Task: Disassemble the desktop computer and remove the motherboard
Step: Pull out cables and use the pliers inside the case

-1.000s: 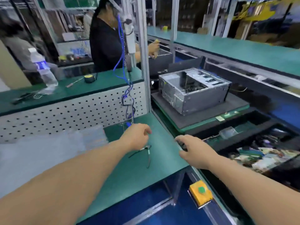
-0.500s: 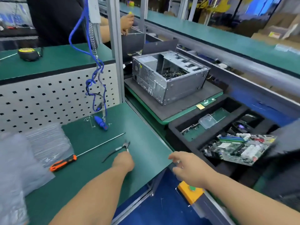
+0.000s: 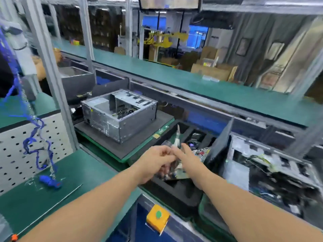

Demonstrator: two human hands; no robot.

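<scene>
An open grey computer case (image 3: pixel 118 114) lies on a black foam pad. Right of it, a black foam tray (image 3: pixel 176 194) holds the loose motherboard (image 3: pixel 182 173), which is partly hidden under my hands. Both hands meet above that tray. My left hand (image 3: pixel 153 161) has curled fingers and pinches a clear plastic piece (image 3: pixel 177 137) that sticks upward. My right hand (image 3: pixel 189 160) has straight fingers touching the same piece. The image is blurred here.
A second open case (image 3: pixel 272 168) full of cables sits at the right behind a dark upright panel (image 3: pixel 220 145). A yellow button box (image 3: pixel 158 219) is at the bench edge. A long screwdriver (image 3: pixel 52 206) and a blue coiled cable (image 3: pixel 35 138) are at the left.
My left hand left the pliers on the green bench and moved right. Both hands now meet over the foam tray, and the clear plastic piece stands up from its compartment.
</scene>
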